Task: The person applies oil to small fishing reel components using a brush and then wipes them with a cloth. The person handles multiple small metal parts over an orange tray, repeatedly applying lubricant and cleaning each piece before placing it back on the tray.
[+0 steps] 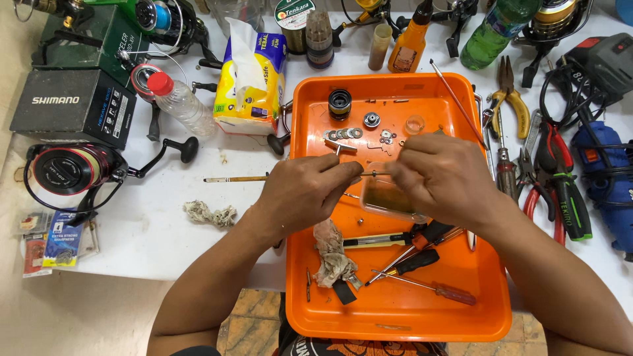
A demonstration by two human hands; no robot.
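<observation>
1. The orange tray (395, 310) sits at the near table edge, its front rim closest to the camera.
2. Inside the tray's near half lie a dirty rag (331, 254), a red-handled screwdriver (448, 291) and black-handled tools (415, 262).
3. Both forearms reach in from the bottom corners and meet over the tray's middle.
4. The left hand (303, 191) pinches a thin brush (237, 178) between thumb and fingertips; the stick runs level, its free end pointing left over the white table.
5. The right hand (438, 175) is curled with fingers pressed together at the brush's right tip; what the fingertips grip is too small to tell.
6. Below the hands, a clear tub (389, 198) holds brownish liquid.
7. In the tray's far half sit washers (346, 134), a black spool (339, 103) and small metal parts.
8. Left of the tray: a crumpled wad (210, 213), a fishing reel (69, 170), a tissue pack (250, 86).
9. Right of the tray: pliers (508, 99) and a blue drill (603, 171).
</observation>
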